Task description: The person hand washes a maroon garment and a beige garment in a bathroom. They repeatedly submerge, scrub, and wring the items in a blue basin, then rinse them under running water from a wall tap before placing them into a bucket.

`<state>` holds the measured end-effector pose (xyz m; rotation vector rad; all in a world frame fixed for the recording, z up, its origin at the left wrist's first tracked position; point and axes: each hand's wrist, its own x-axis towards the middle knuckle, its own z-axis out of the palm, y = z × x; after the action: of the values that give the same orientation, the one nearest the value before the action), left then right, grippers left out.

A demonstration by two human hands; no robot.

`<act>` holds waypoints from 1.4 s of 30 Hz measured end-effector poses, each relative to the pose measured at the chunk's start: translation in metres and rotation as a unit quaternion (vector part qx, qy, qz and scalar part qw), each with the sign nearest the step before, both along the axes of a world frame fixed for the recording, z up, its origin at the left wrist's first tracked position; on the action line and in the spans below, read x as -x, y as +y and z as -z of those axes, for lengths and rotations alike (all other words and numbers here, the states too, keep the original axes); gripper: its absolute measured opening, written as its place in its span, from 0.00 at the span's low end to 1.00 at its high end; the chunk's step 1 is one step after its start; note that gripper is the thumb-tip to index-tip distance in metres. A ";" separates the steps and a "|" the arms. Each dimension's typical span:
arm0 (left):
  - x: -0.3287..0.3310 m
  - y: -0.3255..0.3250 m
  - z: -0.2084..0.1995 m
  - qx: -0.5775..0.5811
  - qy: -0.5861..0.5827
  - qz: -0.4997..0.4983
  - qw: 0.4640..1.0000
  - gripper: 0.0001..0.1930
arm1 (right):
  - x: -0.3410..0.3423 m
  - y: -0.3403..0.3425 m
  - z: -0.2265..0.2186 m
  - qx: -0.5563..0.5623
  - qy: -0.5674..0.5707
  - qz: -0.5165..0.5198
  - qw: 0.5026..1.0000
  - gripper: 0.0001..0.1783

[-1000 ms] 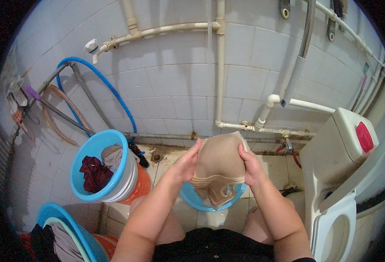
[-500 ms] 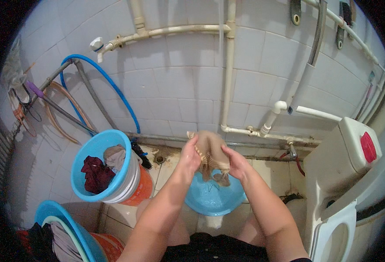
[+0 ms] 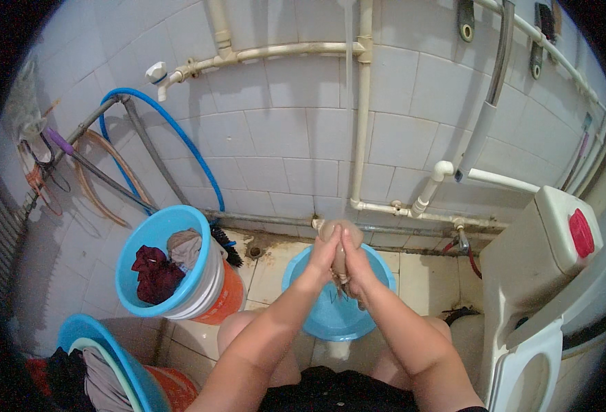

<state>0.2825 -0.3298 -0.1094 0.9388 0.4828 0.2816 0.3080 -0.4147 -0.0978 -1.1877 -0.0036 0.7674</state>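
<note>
While the left hand [image 3: 324, 254] and right hand [image 3: 358, 264] press together, nearly closed, they grip the beige fabric [image 3: 340, 260] between the palms, above the blue basin [image 3: 337, 326]. To the left, a second blue basin [image 3: 125, 276] contains dark red cloth [image 3: 158, 278].

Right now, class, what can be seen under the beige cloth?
Below the beige cloth, gripped between the fingers, is a light blue basin with thin dark marks inside. Cloth and fingers cover its far middle, so anything there is hidden.
</note>
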 end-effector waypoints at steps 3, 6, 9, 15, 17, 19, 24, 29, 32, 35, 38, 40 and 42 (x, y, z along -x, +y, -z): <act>0.002 -0.013 0.002 -0.125 -0.028 -0.065 0.990 0.18 | 0.008 0.004 0.007 0.104 -0.085 0.037 0.990 0.36; 0.003 -0.019 -0.004 -0.268 0.034 -0.101 0.957 0.16 | -0.007 -0.005 0.015 0.189 -0.191 -0.038 0.962 0.36; 0.004 -0.014 0.002 -0.278 0.013 -0.069 0.958 0.19 | -0.008 -0.006 0.010 0.181 -0.158 -0.047 0.970 0.37; 0.006 0.002 -0.004 0.211 -0.049 -0.029 0.976 0.25 | -0.014 -0.026 -0.012 -0.054 0.072 -0.099 0.991 0.45; 0.014 0.010 -0.017 0.237 -0.053 -0.068 0.968 0.27 | -0.015 -0.031 -0.006 0.026 0.111 -0.080 0.990 0.45; 0.019 0.019 -0.019 0.254 -0.074 -0.107 0.958 0.30 | -0.012 -0.033 0.011 0.082 0.141 -0.099 0.982 0.42; 0.029 0.002 -0.044 0.275 -0.113 -0.097 0.950 0.31 | -0.018 -0.029 0.080 0.072 0.096 -0.130 0.984 0.42; 0.035 -0.002 -0.065 0.288 -0.135 -0.149 0.936 0.30 | 0.007 -0.023 0.062 -0.145 0.205 -0.207 0.945 0.47; 0.040 0.006 -0.071 0.302 -0.132 -0.143 0.933 0.30 | 0.021 -0.026 0.029 -0.246 0.244 -0.187 0.919 0.48; 0.043 0.010 -0.054 0.285 -0.110 -0.057 0.951 0.29 | 0.016 -0.025 -0.007 -0.341 0.248 -0.163 0.892 0.47; 0.042 0.005 -0.021 0.207 -0.082 0.088 0.971 0.28 | 0.007 -0.031 -0.016 -0.356 0.207 -0.153 0.898 0.43; 0.043 -0.001 -0.010 0.123 -0.086 0.151 0.977 0.27 | 0.000 -0.032 -0.007 -0.307 0.173 -0.105 0.930 0.38; 0.046 0.001 -0.005 0.093 -0.009 0.173 0.981 0.31 | -0.012 -0.034 0.009 -0.263 0.158 -0.029 0.951 0.35</act>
<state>0.2366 -0.3287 -0.1048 0.8201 0.3159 -0.0696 0.3196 -0.4487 -0.1063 -0.5526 0.0209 0.9316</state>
